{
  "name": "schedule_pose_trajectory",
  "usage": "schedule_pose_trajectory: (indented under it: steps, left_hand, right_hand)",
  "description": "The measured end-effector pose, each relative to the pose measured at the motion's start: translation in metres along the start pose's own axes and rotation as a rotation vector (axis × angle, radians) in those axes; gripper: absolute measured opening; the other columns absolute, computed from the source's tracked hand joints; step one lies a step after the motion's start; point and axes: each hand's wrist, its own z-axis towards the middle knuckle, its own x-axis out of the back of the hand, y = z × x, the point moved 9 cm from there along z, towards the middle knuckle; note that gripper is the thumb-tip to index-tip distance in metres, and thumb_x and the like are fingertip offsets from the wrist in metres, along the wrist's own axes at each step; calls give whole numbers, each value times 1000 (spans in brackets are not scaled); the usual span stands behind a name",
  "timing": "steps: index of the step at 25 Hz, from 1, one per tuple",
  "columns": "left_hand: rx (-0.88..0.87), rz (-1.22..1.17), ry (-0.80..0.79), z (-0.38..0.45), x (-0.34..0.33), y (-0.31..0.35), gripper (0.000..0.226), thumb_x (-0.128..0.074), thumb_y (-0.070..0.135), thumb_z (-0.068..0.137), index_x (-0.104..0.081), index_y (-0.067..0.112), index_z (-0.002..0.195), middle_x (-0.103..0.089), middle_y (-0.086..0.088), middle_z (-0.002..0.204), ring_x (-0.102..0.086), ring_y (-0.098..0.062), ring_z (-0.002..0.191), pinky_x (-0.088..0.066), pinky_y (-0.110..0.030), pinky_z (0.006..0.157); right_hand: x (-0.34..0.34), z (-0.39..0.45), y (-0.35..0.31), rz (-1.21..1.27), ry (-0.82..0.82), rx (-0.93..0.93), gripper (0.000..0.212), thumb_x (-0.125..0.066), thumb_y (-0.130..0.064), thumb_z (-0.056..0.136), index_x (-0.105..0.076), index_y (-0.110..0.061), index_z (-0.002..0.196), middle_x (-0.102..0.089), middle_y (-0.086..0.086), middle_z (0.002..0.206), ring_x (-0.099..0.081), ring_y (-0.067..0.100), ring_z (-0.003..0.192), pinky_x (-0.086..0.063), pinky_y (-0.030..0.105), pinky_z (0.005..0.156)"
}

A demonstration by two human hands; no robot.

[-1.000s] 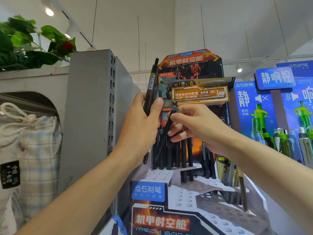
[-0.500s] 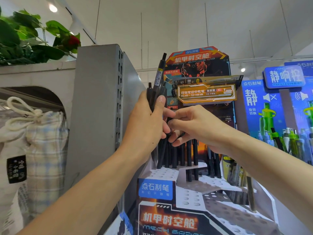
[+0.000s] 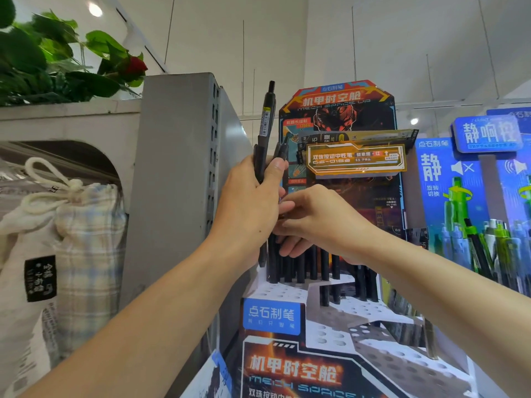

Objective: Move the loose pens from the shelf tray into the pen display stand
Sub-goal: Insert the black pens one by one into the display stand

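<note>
The left hand (image 3: 247, 208) grips a bundle of black pens (image 3: 265, 130) upright beside the pen display stand (image 3: 324, 320), while the right hand (image 3: 321, 222), fingers curled, reaches at the bundle's lower part, its hold indeterminable.

The pen display stand (image 3: 324, 320) carries a blue label (image 3: 271, 315) reading "点石制笔". Its front panel (image 3: 293, 370) reads "机甲时空舱" above "MECH SPACE". The header card (image 3: 333, 97) repeats "机甲时空舱". An orange tag (image 3: 356, 159) reads "双珠按动中性笔" and "0.5". The neighbouring blue display (image 3: 431, 173) shows "点石制笔", "静" and "旋转切换". A raised blue sign (image 3: 488, 133) reads "静响控". The barcode sticker (image 3: 265, 122) on the pen is too small to read.
</note>
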Motion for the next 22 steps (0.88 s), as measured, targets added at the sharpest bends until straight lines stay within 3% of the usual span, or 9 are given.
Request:
schedule_pose_trajectory:
  steps: [2, 5, 9, 14, 16, 19, 22]
  left_hand:
    - [-13, 59, -3, -1, 1, 1, 18, -50, 35, 103, -66, 30, 111, -63, 10, 76, -67, -2, 73, -55, -23, 70]
    - [-16, 82, -25, -2, 0, 2, 15, -49, 37, 104, -64, 38, 100, -67, 18, 83, -62, 14, 76, -43, -10, 62]
    - [-18, 69, -29, -2, -1, 2, 18, -48, 35, 105, -65, 32, 110, -66, 20, 88, -55, 26, 71, -39, 2, 51]
    - [-12, 69, -33, -2, -1, 3, 16, -51, 37, 103, -64, 32, 95, -62, 26, 59, -57, 11, 55, -42, -18, 57]
    - [-15, 84, -41, -2, -1, 2, 15, -54, 36, 101, -63, 31, 91, -53, 24, 46, -52, 5, 45, -38, -19, 52]
    - [3, 55, -60, -3, -4, -2, 2, -62, 34, 97, -63, 34, 99, -53, 19, 52, -51, 2, 47, -38, -21, 54]
    - [1, 50, -60, -2, -6, -5, 13, -68, 34, 94, -62, 30, 105, -58, 16, 63, -55, 5, 48, -39, -17, 53]
  right_hand:
    - [-1, 1, -1, -8, 4, -4, 15, -69, -7, 94, -67, -6, 109, -76, 12, 74, -77, 23, 64, -65, 35, 61]
    - [-1, -2, 1, -9, 17, -34, 24, -72, -7, 92, -57, -10, 111, -76, 14, 72, -76, 26, 63, -65, 42, 63]
    - [-2, -3, 2, -19, 11, -58, 26, -71, -6, 92, -53, -11, 110, -75, 15, 70, -76, 27, 62, -65, 45, 63]
    - [3, -8, -1, -46, -17, -89, 21, -71, -9, 92, -56, -11, 108, -76, 13, 72, -75, 26, 62, -64, 37, 59]
    - [24, -9, -10, -11, 89, -27, 12, -67, -13, 96, -62, -12, 107, -75, 9, 74, -74, 24, 61, -62, 32, 56]
    - [53, -12, -15, 294, 218, 23, 16, -60, -22, 102, -72, -12, 105, -71, 5, 76, -67, 17, 61, -58, 29, 56]
    - [44, -11, -13, 495, 82, 12, 24, -61, -27, 101, -76, -11, 110, -62, 5, 83, -59, 11, 66, -55, 26, 55]
